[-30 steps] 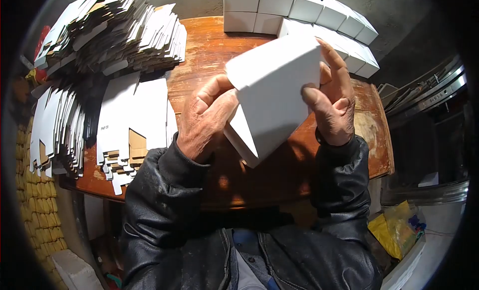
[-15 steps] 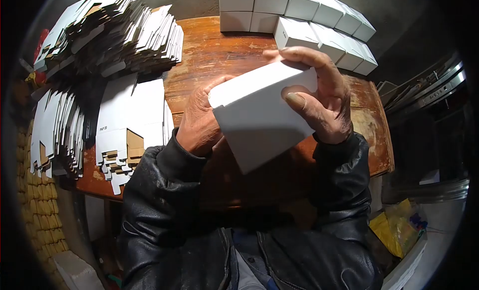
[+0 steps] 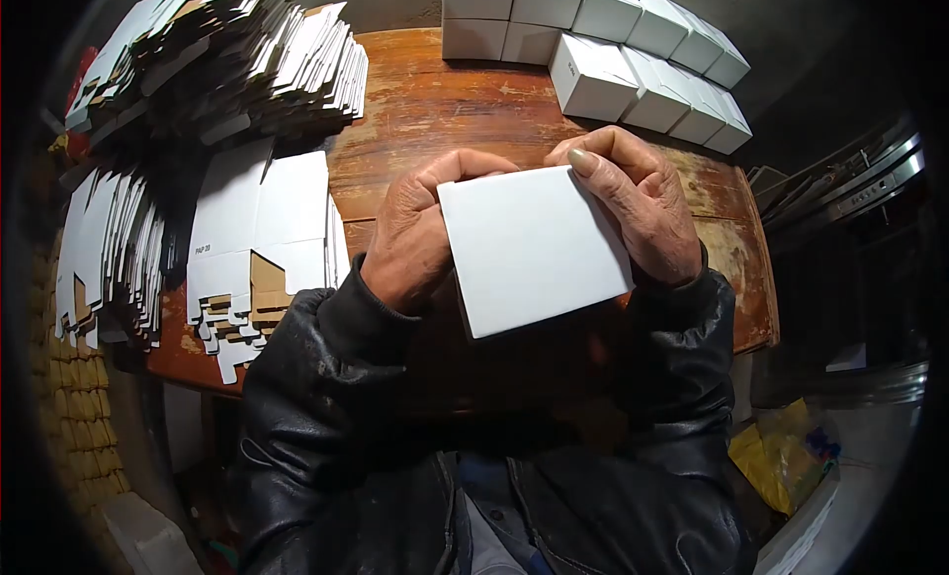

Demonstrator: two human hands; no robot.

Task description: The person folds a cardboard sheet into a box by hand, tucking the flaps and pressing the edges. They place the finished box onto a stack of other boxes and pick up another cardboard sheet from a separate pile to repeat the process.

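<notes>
A white cardboard box [image 3: 539,254] is held up between my hands over the near part of the wooden table, one square face turned toward me. My left hand [image 3: 415,224] is closed on its left side, with the fingers curled behind the far edge. At the upper right corner my right hand [image 3: 638,199] grips the box, its thumb on the top edge and its fingers bent behind. The far side of the box and most fingertips are hidden.
Folded-up white boxes [image 3: 593,81] stand in stacked rows at the back right of the wooden table [image 3: 415,100]. Flat cardboard blanks lie in piles at the back left [image 3: 316,71], the left edge [image 3: 109,259] and nearer me [image 3: 262,209]. A yellow bag [image 3: 776,461] is low on the right.
The box has tipped so its top side no longer shows and the square face is toward me. My right thumb has moved from the face up to the top edge.
</notes>
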